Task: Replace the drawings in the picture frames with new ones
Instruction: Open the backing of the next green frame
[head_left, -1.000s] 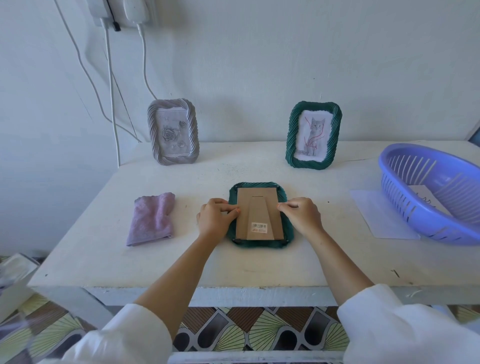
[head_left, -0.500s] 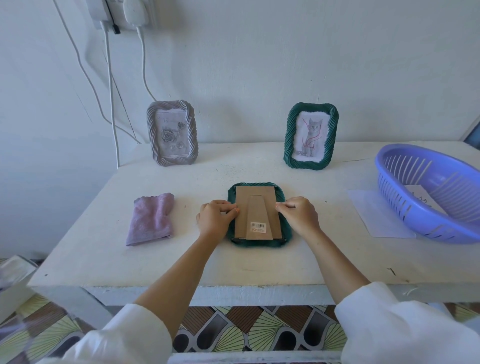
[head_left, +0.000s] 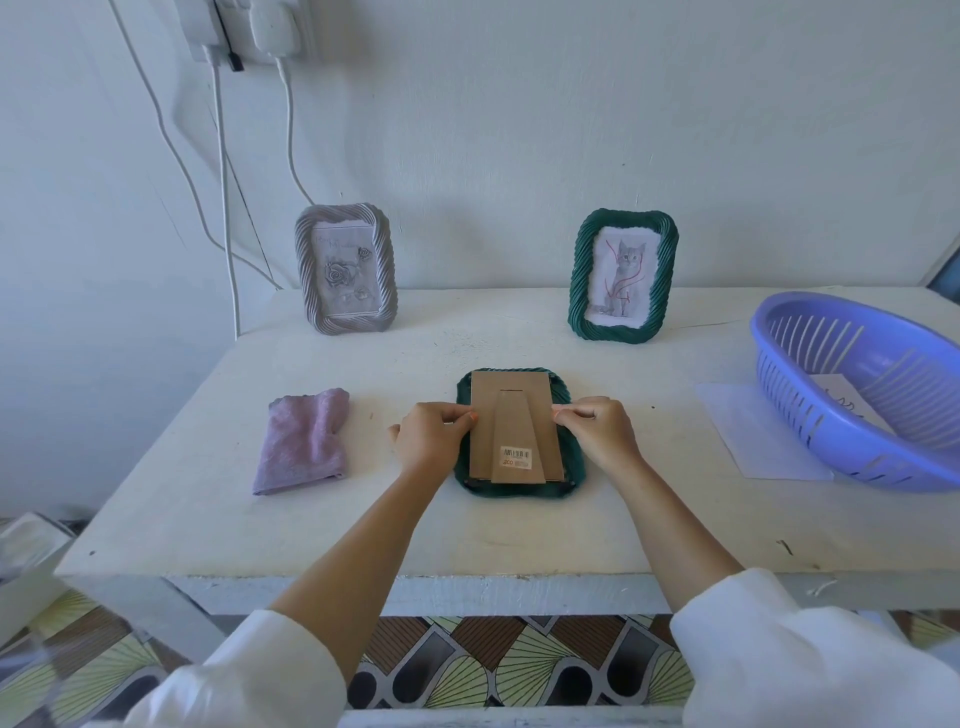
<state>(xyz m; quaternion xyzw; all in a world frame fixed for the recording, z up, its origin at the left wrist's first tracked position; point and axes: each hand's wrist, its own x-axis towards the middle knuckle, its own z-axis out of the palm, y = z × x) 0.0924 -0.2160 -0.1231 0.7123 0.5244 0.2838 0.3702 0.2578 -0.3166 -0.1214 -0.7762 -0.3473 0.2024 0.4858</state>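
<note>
Lying face down on the bench (head_left: 171, 519), the green frame (head_left: 574, 470) was pinched at its cardboard backing (head_left: 514, 410) by the left hand (head_left: 428, 436) at 9 o'clock and the right hand (head_left: 597, 428) at 3 o'clock.

Both hands down at the frame back, one on each side

Left hand (head_left: 428, 439) sits on the left edge with the fingers curled in, thumb and fingertip pinched together right at the cardboard edge, knuckles up toward the camera. Right hand (head_left: 600, 434) mirrors it on the right edge, fingers also curled and pinching at the edge, orange-ish nail visible on each side. Both forearms are bare and run up from the bottom of the view, angling inward so the wrists end up fairly close together. White sleeves are pushed back to about the elbows. Wrists look pretty straight, palms facing down.
</note>
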